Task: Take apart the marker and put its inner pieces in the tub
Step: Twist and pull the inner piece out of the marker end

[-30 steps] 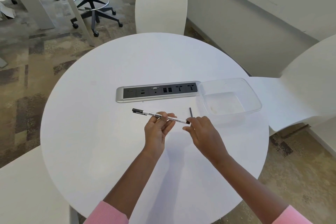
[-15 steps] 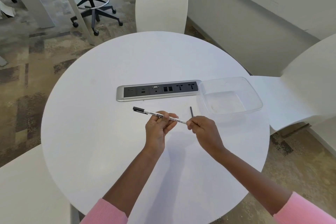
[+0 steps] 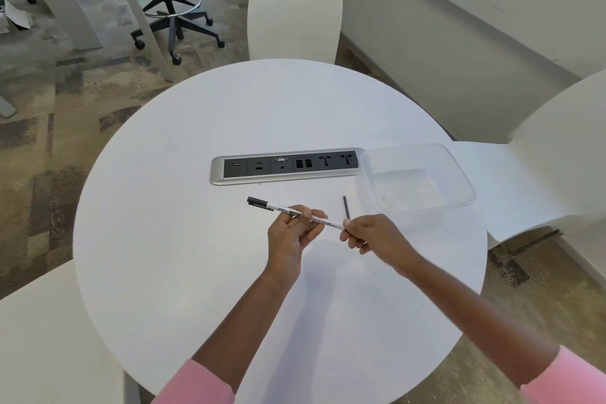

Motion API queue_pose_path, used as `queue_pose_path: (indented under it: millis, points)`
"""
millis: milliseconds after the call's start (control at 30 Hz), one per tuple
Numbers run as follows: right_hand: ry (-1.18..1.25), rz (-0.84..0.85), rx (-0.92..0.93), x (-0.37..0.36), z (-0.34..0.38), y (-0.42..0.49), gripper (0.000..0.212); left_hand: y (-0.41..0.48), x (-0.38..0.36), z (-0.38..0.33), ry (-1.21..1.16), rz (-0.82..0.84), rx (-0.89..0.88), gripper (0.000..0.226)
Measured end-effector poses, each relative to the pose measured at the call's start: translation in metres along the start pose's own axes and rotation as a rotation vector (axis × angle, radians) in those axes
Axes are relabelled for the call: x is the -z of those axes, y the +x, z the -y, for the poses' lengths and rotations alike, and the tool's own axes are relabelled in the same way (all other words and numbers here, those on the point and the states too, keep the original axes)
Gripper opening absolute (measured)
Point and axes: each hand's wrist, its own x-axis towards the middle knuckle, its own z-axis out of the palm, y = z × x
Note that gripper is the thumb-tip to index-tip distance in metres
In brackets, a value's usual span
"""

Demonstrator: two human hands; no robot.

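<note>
A slim white whiteboard marker [image 3: 323, 219] with a black cap at its left end is held level above the round white table [image 3: 183, 239]. My left hand [image 3: 292, 236] pinches its barrel near the middle. My right hand [image 3: 373, 234] grips the marker's right end, which is hidden in the fingers. A thin black rod [image 3: 346, 207] lies on the table just beyond my right hand. A clear plastic tub [image 3: 459, 180] sits to the right of it, with nothing visible inside.
A silver and black power socket strip [image 3: 285, 166] is set into the table behind the marker. White chairs stand at the far side [image 3: 295, 13], at the right [image 3: 541, 157] and at the near left. A black office chair [image 3: 170, 10] stands on the carpet beyond.
My right hand has closed over the marker's right end, covering the dark tip that showed one second ago. The marker, the rod and the tub stay where they were.
</note>
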Motion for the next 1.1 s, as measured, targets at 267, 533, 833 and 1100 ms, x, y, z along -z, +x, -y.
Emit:
queue_pose_path:
  millis: [267,533,833,1100]
  points:
    - [-0.776,-0.552,0.675,-0.020,-0.037,0.000,0.025,0.000,0.001,0.000,-0.043,-0.032,0.018,0.015]
    - [-0.741,-0.509,0.708,-0.020,-0.033,0.005,0.034,-0.001,0.001,0.002,-0.020,-0.038,0.022,0.014]
    - [-0.210,-0.079,0.144,-0.005,-0.009,-0.008,0.031,-0.003,0.005,0.002,0.082,0.024,0.026,0.019]
    - [0.272,0.279,-0.254,0.013,0.000,-0.005,0.026,-0.006,0.004,0.003,0.080,0.032,0.046,0.018]
